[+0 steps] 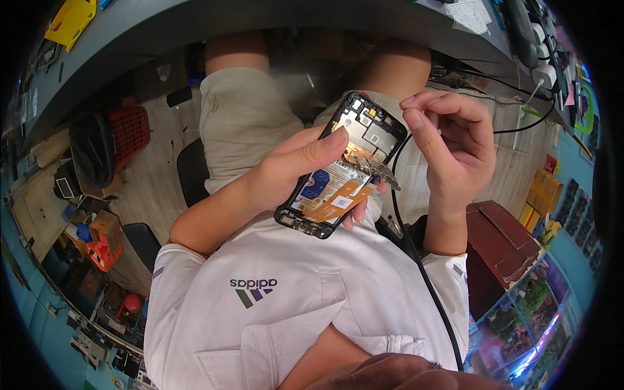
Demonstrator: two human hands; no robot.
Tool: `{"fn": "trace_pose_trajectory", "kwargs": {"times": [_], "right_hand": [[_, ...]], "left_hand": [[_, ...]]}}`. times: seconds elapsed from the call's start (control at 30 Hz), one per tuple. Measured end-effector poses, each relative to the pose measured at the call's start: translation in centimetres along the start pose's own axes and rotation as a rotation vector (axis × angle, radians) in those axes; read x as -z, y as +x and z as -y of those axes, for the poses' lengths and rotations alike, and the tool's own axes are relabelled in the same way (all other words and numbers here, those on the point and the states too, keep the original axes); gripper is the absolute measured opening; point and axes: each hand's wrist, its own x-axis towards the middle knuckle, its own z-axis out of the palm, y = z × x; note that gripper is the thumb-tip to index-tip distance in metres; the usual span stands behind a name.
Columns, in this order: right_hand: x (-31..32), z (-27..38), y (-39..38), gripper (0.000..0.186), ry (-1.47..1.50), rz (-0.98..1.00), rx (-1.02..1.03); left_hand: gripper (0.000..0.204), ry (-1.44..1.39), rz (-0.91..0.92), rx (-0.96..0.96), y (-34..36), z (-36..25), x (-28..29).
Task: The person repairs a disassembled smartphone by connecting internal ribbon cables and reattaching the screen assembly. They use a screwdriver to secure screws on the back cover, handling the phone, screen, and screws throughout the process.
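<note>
My left hand [290, 164] is wrapped round an opened smartphone [313, 207], held tilted above my lap. The phone's back is off, baring a black frame, a battery with a blue patch and an orange flex cable [338, 202]. Across its middle, a thin circuit board [372, 170] stands raised at an angle, its right end jutting past the frame. My left thumb presses near the board's left end. Beside the phone's upper right corner, my right hand [460, 144] is apart from it, thumb and forefinger closed in a pinch. Whatever may be between those fingertips is too small to tell.
A grey desk [273, 21] curves across the far side, with a yellow tray [69, 23] and white plugs [545, 75]. A black cable [426, 276] runs down past my right side. A red basket [129, 135] stands left; a dark red box [497, 250] and a fish tank [536, 318] stand right.
</note>
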Motion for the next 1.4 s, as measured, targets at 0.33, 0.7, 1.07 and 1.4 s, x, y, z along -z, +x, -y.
{"fn": "trace_pose_trajectory", "kwargs": {"times": [0.33,0.7,1.07,1.4], "right_hand": [[-1.4,-0.6,-0.5,0.027,-0.072,0.001,0.028],[-1.4,-0.1,-0.3,0.028,-0.357,-0.015,0.276],[-1.6,0.1,-0.4,0.032,-0.429,0.012,0.338],[-1.8,-0.3,-0.8,0.035,-0.164,0.006,0.132]], "left_hand": [[0.076,0.035,-0.037,-0.020,-0.1,-0.2,-0.6],[0.081,0.092,-0.027,-0.030,-0.2,-0.3,-0.8],[0.079,0.134,-0.043,-0.051,-0.3,-0.3,-0.8],[0.078,0.140,-0.040,-0.056,-0.4,0.3,-0.4]]}}
